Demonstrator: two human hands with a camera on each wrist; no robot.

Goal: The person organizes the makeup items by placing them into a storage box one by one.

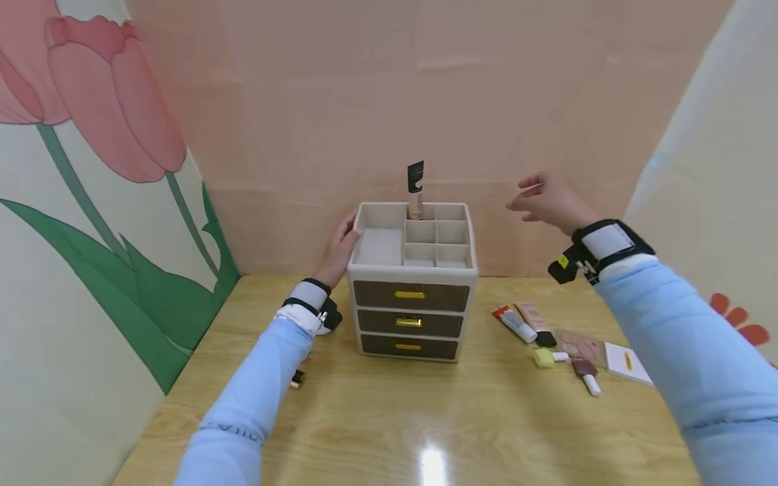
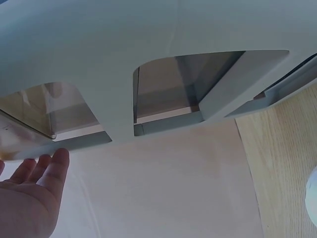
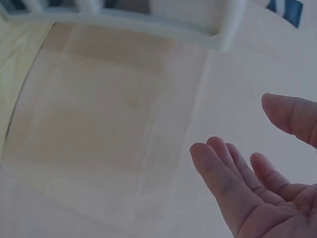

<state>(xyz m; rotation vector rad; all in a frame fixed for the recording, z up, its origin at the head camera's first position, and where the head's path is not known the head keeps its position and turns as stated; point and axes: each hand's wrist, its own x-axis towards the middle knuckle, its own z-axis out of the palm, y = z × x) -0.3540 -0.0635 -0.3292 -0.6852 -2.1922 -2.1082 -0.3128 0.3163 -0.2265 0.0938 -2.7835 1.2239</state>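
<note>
A white desktop organizer [image 1: 413, 273] with three dark, gold-handled drawers stands on the wooden table, its top divided into compartments. My left hand [image 1: 340, 251] touches the organizer's upper left side; in the left wrist view its fingers [image 2: 54, 173] extend fairly straight along the side's edge. Upright in a back compartment, a tube [image 1: 416, 189] with a black upper end sticks out above the rim. To the right of the organizer my right hand [image 1: 550, 202] is in the air, holding nothing. The right wrist view shows its thumb [image 3: 290, 114] spread apart from the fingers.
On the table's right lie a red-and-white tube [image 1: 514, 324], a beige tube [image 1: 531, 318] with a black cap, a yellow bottle [image 1: 543, 358], a dark nail polish bottle [image 1: 585, 368] and a white flat case [image 1: 629, 363]. Small items [image 1: 297, 379] sit partly hidden beside my left forearm.
</note>
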